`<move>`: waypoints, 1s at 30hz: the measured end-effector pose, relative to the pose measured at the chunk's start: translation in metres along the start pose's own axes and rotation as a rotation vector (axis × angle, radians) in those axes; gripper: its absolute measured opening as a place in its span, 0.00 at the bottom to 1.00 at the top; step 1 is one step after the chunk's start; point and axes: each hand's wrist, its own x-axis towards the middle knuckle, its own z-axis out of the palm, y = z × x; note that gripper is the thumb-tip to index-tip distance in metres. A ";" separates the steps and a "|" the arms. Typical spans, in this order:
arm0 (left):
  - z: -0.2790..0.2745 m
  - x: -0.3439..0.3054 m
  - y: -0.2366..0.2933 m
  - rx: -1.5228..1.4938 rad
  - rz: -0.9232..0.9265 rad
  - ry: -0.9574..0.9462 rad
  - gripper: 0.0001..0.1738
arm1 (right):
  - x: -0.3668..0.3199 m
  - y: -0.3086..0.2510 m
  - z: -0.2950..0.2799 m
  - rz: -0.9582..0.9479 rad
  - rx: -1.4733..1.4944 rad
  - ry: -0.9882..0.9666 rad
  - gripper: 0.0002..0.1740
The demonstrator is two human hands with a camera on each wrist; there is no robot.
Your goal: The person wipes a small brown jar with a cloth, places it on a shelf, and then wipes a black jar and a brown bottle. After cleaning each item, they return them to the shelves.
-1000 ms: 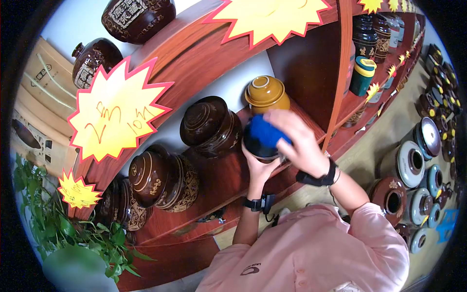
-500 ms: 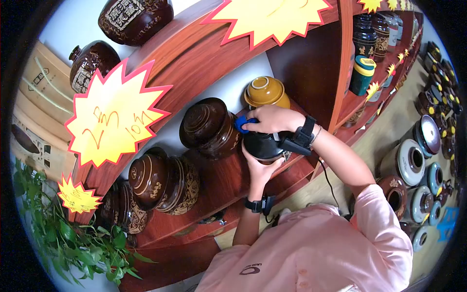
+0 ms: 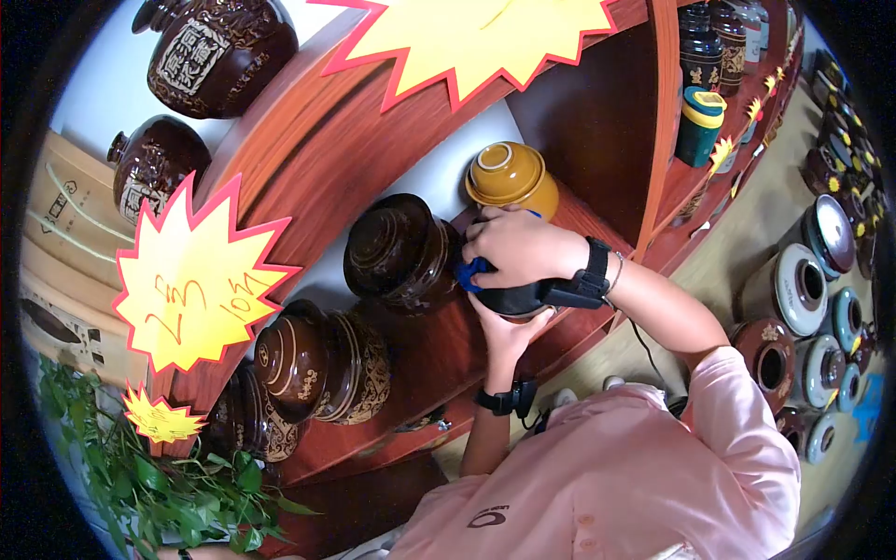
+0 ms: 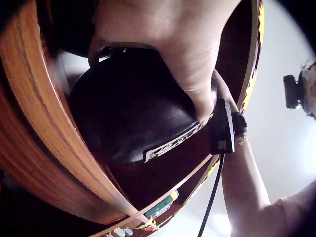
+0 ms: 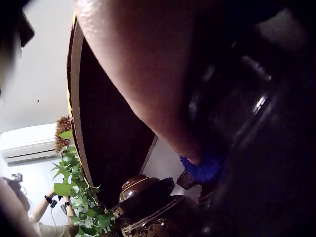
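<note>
A dark, glossy jar [image 3: 513, 301] is between my two hands at the front edge of the wooden shelf. With the thumb on its near side, my left hand [image 3: 509, 338] grips it; a pale carved label [image 4: 173, 143] shows on its side in the left wrist view. My right hand [image 3: 532, 247] lies over the jar and holds a blue cloth [image 3: 473, 273] against its far left side. In the right wrist view the same cloth shows bright under the fingertips, while most of the jar is in shadow.
Lidded brown jars [image 3: 401, 252] stand left of my hands, and a mustard-yellow lidded pot [image 3: 511, 177] stands behind them. Starburst price cards [image 3: 201, 280] hang at the shelf edges. Leafy plants [image 3: 177, 495] fill the lower left. Crocks [image 3: 789, 289] stand on the floor at right.
My right hand has bunched the blue cloth, shifted from the jar's top to its far left side, then come slightly nearer. The left hand keeps its grip. The head view has turned slightly.
</note>
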 end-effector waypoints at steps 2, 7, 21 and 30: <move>0.000 0.000 -0.003 -0.005 -0.001 -0.009 0.62 | -0.002 -0.009 0.002 0.015 -0.119 -0.018 0.17; 0.001 0.006 0.015 -0.056 -0.162 -0.079 0.58 | -0.010 -0.021 0.019 -0.179 -0.300 0.128 0.15; -0.011 -0.027 -0.056 -0.298 -0.277 0.008 0.59 | -0.088 -0.026 0.049 -0.281 -0.414 0.397 0.22; 0.003 0.004 0.006 -0.121 0.019 -0.010 0.69 | -0.116 -0.031 0.084 0.360 0.235 0.801 0.28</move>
